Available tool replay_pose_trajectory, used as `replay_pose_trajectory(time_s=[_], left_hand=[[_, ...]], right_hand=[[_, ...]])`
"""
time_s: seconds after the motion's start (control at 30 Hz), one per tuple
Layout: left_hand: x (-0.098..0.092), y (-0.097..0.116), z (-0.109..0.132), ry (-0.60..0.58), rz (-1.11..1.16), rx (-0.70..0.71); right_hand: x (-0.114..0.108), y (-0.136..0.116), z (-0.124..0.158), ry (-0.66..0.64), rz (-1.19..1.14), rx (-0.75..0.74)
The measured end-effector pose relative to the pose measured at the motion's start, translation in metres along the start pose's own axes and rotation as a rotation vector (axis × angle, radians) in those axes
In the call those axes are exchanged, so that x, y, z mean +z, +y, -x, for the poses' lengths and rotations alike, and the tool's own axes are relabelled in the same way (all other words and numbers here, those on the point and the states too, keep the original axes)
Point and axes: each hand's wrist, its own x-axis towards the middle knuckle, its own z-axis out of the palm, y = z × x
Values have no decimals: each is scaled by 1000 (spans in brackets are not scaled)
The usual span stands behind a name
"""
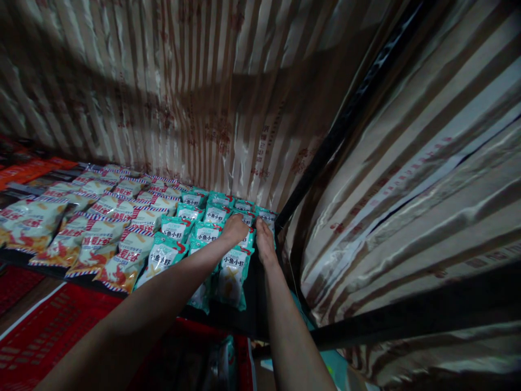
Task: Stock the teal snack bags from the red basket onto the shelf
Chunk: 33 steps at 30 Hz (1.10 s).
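Note:
Both my arms reach forward onto a dark shelf (254, 282) covered with snack packets. My left hand (235, 228) rests knuckles-up on the teal packets (208, 232), its fingers curled over one near the back right of the rows. My right hand (264, 239) lies beside it at the shelf's right end, fingers stretched forward and touching a teal packet (266, 217) at the corner. A further teal packet (231, 277) lies under my left wrist. What the left fingers hold is hidden.
White, red and blue striped snack packets (101, 228) fill the shelf's left part. A striped shiny curtain (195, 98) hangs behind, and another (407, 206) to the right past a black frame post (325, 157). A red crate (52, 336) sits below left.

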Motion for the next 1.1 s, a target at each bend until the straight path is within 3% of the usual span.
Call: replay_pose_trajectory(time_s=[0.57, 1.1], left_hand=[[3, -9, -8, 34, -66, 7], [5, -10, -5, 79, -84, 18]], right_hand=[[3, -10, -4, -89, 59, -43], [7, -2, -9, -47, 47, -30]])
